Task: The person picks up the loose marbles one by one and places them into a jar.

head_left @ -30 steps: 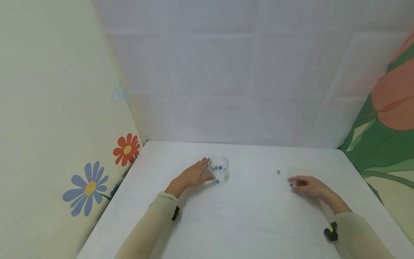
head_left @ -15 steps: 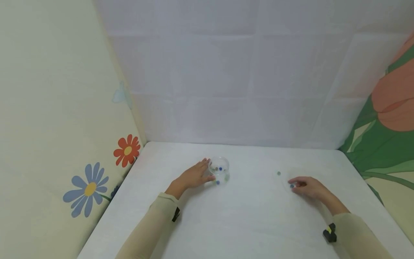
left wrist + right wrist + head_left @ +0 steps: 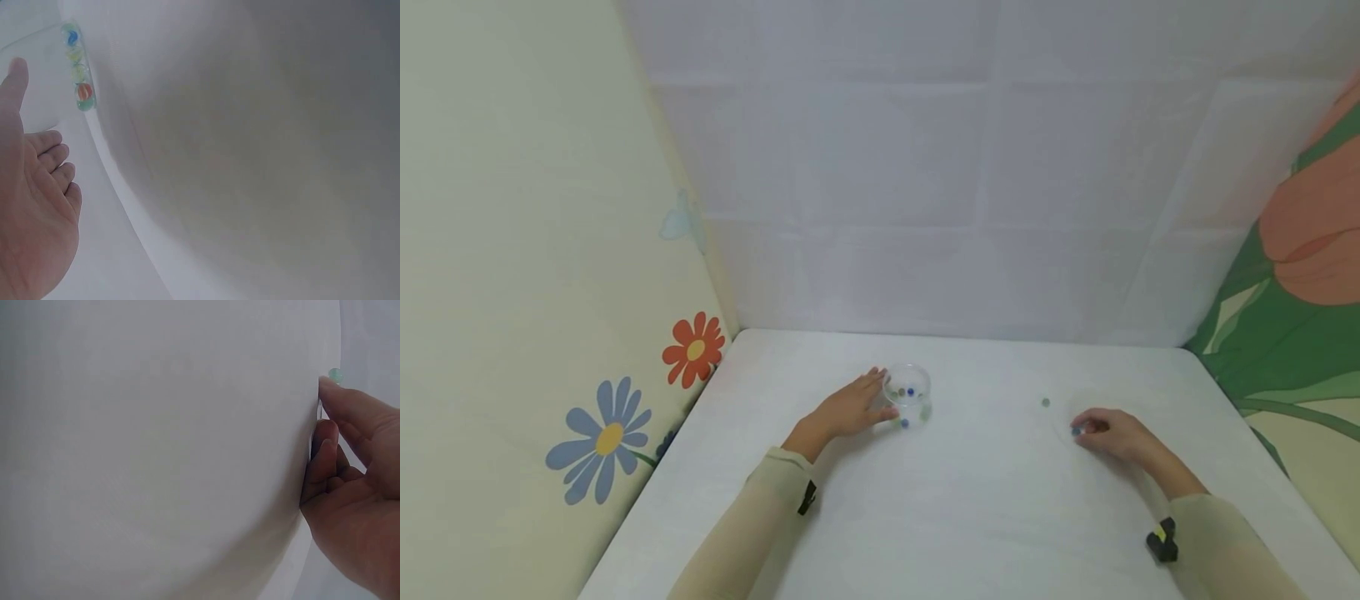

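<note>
A clear cup with several coloured marbles in it stands left of the table's middle. My left hand holds the cup from its left side, fingers at the back and thumb at the front. In the left wrist view, marbles line the bottom of the cup, including a blue-swirled and an orange one. On the right, my right hand pinches a blue marble between thumb and fingertips, low at the tabletop. That marble is hidden in the right wrist view behind the fingers.
A green marble lies on the white table left of the right hand; a green marble also shows beyond the thumb in the right wrist view. A white cloth hangs along the back edge, with flower-patterned panels at the sides.
My right thumb and fingertips have closed in on the blue marble, which was between spread fingertips before. The left hand and the cup have stayed in place.
</note>
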`<state>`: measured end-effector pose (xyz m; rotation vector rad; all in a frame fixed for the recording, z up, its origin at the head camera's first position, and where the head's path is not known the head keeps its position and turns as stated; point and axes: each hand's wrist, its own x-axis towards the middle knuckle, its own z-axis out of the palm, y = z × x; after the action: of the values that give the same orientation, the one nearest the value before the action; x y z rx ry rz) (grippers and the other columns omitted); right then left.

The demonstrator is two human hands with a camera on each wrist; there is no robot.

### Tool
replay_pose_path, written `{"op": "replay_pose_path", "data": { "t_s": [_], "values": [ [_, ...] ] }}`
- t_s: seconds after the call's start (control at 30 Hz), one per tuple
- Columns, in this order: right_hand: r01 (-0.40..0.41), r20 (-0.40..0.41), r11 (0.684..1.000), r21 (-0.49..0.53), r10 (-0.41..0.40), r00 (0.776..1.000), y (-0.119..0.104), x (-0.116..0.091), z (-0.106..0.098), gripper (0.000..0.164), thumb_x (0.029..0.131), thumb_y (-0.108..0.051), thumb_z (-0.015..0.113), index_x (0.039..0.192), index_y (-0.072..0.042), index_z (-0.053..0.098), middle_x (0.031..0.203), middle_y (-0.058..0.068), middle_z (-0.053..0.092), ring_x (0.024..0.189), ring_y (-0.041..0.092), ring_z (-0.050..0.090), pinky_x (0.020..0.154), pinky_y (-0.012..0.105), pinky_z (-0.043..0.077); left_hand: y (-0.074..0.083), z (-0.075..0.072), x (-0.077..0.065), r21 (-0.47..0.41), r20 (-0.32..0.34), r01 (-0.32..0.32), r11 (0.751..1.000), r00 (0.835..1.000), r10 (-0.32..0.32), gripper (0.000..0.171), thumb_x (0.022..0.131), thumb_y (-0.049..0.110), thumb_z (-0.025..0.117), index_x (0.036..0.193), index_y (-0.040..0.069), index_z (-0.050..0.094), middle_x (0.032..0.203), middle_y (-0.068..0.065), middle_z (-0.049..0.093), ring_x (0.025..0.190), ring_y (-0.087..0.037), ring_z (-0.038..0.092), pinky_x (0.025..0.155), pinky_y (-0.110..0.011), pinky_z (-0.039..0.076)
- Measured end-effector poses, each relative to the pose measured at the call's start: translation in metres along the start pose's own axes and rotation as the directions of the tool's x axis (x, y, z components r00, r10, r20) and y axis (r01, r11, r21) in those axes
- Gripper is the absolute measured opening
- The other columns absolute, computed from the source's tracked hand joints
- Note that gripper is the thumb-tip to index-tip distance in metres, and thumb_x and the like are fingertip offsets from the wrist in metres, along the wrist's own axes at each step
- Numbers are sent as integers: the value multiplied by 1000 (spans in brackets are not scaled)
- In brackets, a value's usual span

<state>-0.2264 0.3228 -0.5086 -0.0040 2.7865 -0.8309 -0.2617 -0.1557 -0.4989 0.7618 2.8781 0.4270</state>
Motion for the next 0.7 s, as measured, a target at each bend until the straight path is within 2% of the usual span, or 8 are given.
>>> {"op": "replay_pose_path", "data": {
  "t_s": [0.17, 0.43, 0.7],
  "values": [
    [-6, 1, 1000, -5, 6, 1000, 1, 0, 0, 28, 91, -18, 73, 115, -4, 69, 98, 10, 63, 91, 26, 57, 79, 40, 49, 0, 0, 0, -4, 0, 5, 1000, 1000, -5, 87, 101, 61, 47, 160, 3, 23, 167, -16, 22, 156, -30, 15, 126, -45, 18],
    [34, -17, 999, 4, -34, 999, -1, 1, 0, 29, 94, -19, 70, 117, -1, 69, 112, 18, 66, 105, 35, 61, 91, 53, 52, 0, 0, 1, 0, -2, 6, 1000, 1000, -6, 87, 101, 61, 47, 161, 4, 23, 167, -15, 22, 156, -29, 15, 126, -45, 18],
    [10, -37, 997, 70, -8, 999, -9, 3, 0, 33, 97, -19, 67, 125, -1, 65, 114, 18, 66, 102, 31, 62, 82, 41, 57, -1, 1, 1, 4, 5, -2, 1000, 1000, 2, 89, 100, 64, 46, 160, 3, 22, 167, -15, 21, 156, -30, 15, 126, -45, 19]
  ]
}}
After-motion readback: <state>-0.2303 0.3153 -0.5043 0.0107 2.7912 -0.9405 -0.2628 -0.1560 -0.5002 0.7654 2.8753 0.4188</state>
